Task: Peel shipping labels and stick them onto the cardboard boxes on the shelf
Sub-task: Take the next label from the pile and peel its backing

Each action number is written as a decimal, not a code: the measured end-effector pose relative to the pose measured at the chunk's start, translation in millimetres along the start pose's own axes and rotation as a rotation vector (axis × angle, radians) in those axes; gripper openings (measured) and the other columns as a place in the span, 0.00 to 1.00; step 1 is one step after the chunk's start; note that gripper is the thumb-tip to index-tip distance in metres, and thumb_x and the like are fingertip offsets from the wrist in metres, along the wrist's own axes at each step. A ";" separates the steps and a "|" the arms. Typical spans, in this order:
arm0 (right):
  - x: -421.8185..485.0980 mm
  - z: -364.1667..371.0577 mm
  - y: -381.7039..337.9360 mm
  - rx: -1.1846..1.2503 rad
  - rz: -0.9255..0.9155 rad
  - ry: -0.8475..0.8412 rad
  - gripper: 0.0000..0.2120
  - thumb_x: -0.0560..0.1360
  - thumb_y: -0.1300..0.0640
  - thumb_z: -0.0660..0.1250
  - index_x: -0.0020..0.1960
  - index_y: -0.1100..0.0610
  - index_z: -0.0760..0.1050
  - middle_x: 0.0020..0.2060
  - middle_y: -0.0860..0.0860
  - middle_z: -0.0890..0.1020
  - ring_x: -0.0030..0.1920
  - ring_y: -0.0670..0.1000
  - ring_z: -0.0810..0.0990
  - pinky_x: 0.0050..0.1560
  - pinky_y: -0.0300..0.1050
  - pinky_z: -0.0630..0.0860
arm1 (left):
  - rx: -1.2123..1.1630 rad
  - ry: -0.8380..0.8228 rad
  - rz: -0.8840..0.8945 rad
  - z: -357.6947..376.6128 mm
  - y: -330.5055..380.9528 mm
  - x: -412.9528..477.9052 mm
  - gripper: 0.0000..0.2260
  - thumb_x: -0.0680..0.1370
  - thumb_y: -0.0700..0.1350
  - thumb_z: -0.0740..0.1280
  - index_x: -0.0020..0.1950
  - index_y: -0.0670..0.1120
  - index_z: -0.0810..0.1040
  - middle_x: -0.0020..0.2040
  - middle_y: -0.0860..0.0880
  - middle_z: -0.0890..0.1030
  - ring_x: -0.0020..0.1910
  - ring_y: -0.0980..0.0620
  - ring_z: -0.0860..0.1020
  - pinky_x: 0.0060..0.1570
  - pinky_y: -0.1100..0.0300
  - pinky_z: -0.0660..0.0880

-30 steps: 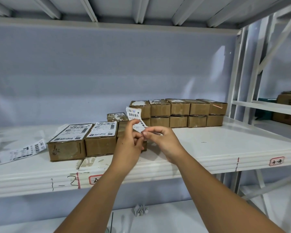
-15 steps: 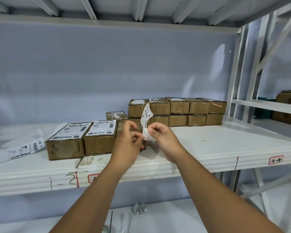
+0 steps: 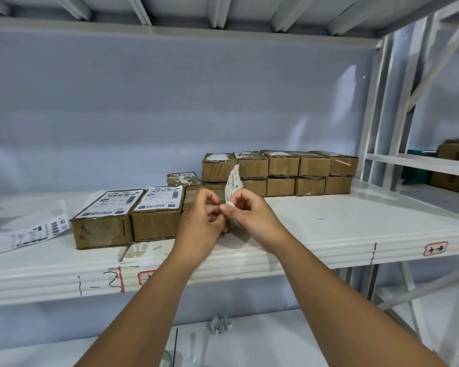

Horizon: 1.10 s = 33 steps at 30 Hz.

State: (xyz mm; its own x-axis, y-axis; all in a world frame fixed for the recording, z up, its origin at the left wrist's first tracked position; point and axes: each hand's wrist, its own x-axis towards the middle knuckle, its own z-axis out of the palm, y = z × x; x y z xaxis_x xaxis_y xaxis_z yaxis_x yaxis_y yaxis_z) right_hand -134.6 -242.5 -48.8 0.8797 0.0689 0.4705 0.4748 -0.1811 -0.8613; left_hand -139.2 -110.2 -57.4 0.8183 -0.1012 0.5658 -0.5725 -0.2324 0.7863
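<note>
A white shipping label [image 3: 233, 182] stands up edge-on between my hands, above the shelf's front. My right hand [image 3: 249, 213] pinches its lower corner between thumb and forefinger. My left hand [image 3: 203, 217] has curled fingertips meeting at the same corner. Two cardboard boxes with labels on top, one [image 3: 105, 221] and another [image 3: 157, 213], sit to the left. A third box [image 3: 194, 197] lies partly hidden behind my left hand. More brown boxes [image 3: 281, 170] are stacked two high at the back.
A strip of printed labels [image 3: 29, 233] lies on the white shelf [image 3: 355, 223] at far left. A crumpled paper [image 3: 220, 324] lies on the lower shelf. White uprights [image 3: 376, 109] stand at right, with further boxes [image 3: 453, 165] on the neighbouring rack.
The label has turned from facing me to nearly edge-on and shifted right. Both hands stayed together at its lower corner, moving slightly.
</note>
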 end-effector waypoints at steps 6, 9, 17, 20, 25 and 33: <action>2.1 -1.9 2.2 0.062 -0.017 -0.004 0.09 0.76 0.64 0.67 0.39 0.60 0.68 0.29 0.47 0.70 0.31 0.43 0.68 0.34 0.33 0.68 | -0.017 -0.002 -0.030 0.1 -0.6 1.1 0.12 0.77 0.36 0.66 0.44 0.51 0.65 0.33 0.51 0.81 0.31 0.51 0.79 0.37 0.54 0.76; 3.3 -2.5 2.7 0.075 -0.004 0.015 0.13 0.76 0.63 0.66 0.36 0.57 0.67 0.29 0.48 0.70 0.29 0.43 0.66 0.32 0.35 0.64 | -0.050 -0.007 -0.065 0.3 2.5 1.3 0.11 0.76 0.35 0.66 0.45 0.51 0.70 0.33 0.52 0.81 0.29 0.54 0.77 0.36 0.59 0.75; 4.2 -3.6 3.5 0.080 0.026 0.102 0.15 0.77 0.63 0.65 0.34 0.55 0.66 0.29 0.47 0.71 0.32 0.45 0.68 0.34 0.38 0.65 | -0.100 -0.036 -0.137 1.9 7.9 2.8 0.08 0.77 0.34 0.65 0.47 0.45 0.81 0.23 0.54 0.77 0.22 0.59 0.73 0.24 0.69 0.69; 2.7 -3.8 1.6 0.128 0.038 0.120 0.14 0.77 0.64 0.65 0.35 0.56 0.65 0.31 0.52 0.72 0.35 0.50 0.68 0.34 0.42 0.65 | -0.116 -0.030 -0.140 1.6 10.3 1.5 0.07 0.77 0.34 0.65 0.49 0.43 0.80 0.22 0.55 0.76 0.21 0.60 0.72 0.22 0.71 0.67; 2.9 -3.3 2.1 0.133 0.051 0.165 0.15 0.76 0.64 0.66 0.35 0.56 0.65 0.31 0.55 0.69 0.36 0.52 0.65 0.35 0.45 0.62 | -0.144 -0.040 -0.140 0.4 11.9 1.1 0.09 0.77 0.33 0.65 0.48 0.45 0.80 0.22 0.54 0.76 0.21 0.61 0.71 0.22 0.71 0.66; 2.9 -5.3 3.6 0.173 0.030 0.181 0.15 0.76 0.64 0.66 0.34 0.57 0.65 0.30 0.53 0.71 0.37 0.51 0.69 0.40 0.44 0.65 | -0.172 -0.036 -0.141 -1.8 9.2 2.6 0.08 0.77 0.34 0.65 0.51 0.43 0.81 0.24 0.55 0.77 0.22 0.60 0.70 0.24 0.70 0.67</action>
State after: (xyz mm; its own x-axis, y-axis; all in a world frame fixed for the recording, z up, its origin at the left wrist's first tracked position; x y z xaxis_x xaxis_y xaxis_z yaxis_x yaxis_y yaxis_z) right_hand -130.4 -248.1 -49.5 0.8817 -0.1138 0.4579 0.4601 -0.0082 -0.8878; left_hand -142.5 -110.9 -48.2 0.8904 -0.1148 0.4404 -0.4501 -0.0783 0.8895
